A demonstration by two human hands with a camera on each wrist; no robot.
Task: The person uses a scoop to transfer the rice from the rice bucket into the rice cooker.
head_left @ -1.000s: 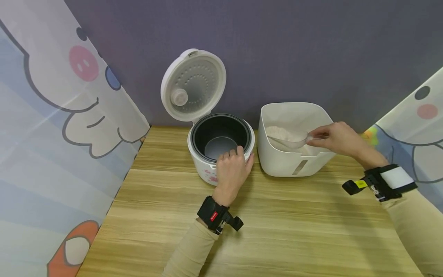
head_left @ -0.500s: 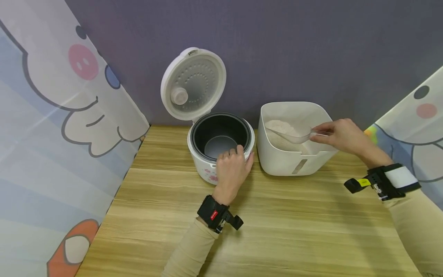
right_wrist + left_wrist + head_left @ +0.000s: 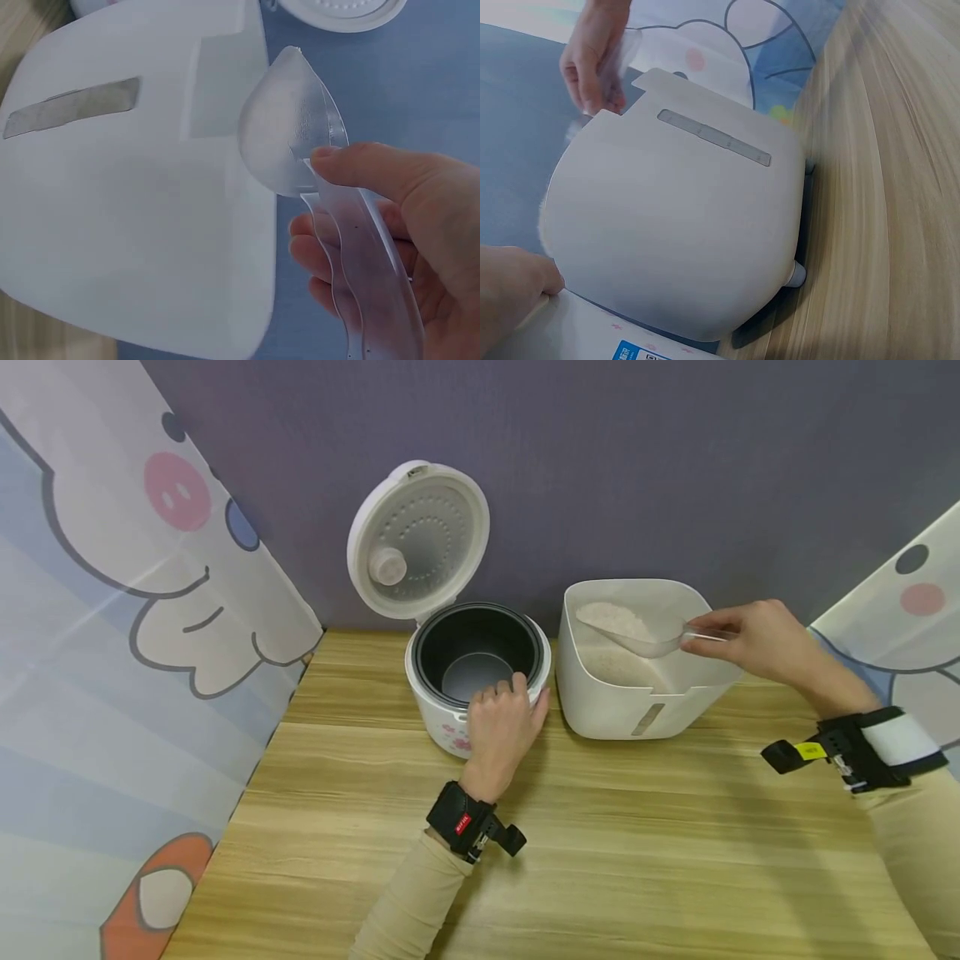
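- The right hand (image 3: 776,639) pinches the handle of the clear scoop (image 3: 651,648), its thumb laid along the top
- The scoop, heaped with pale grain (image 3: 613,617), is at the opening of the white bin (image 3: 600,714), where more grain lies
- The left hand (image 3: 498,727) grips the front rim of the rice cooker (image 3: 437,706), fingers curled over it
- The lid (image 3: 442,539) stands raised behind the dark pot (image 3: 480,639)
- Bin and cooker stand just beside each other on the wooden table (image 3: 630,852)
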